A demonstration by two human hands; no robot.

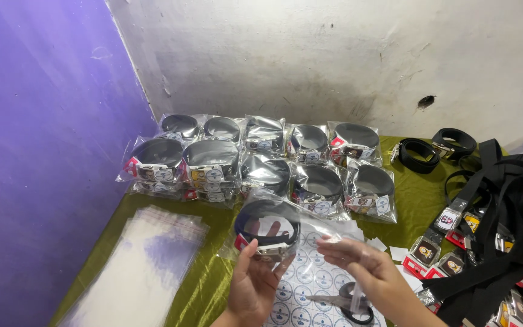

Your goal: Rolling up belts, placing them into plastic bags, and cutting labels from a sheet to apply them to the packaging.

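- Head view, the hands: the left hand (255,281) holds up a coiled black belt (267,225) already slipped inside a clear plastic bag (286,212), fingers curled round the lower edge by the buckle, just above the table.
- The right hand (364,266) has thumb and fingers pressed together on the bag's open flap at its right side, pinching the thin film.
- Step in hand, as I judge it: closing the bag over the belt. The next move seems to call for folding the flap flat and fixing it, likely with a round sticker.
- Below the hands lies a sheet of round white stickers (310,284), with scissors (349,303) resting on it; whether a sticker is already on a fingertip I cannot tell, as the film blurs it.
- Behind, rows of bagged belts (261,160) stand packed close on the green cloth (422,194).
- To the left, a stack of empty clear bags (146,266) lies flat.
- To the right, a heap of loose black belts (503,206) with picture buckles (440,242), and two coiled belts (437,148) set apart near the wall.
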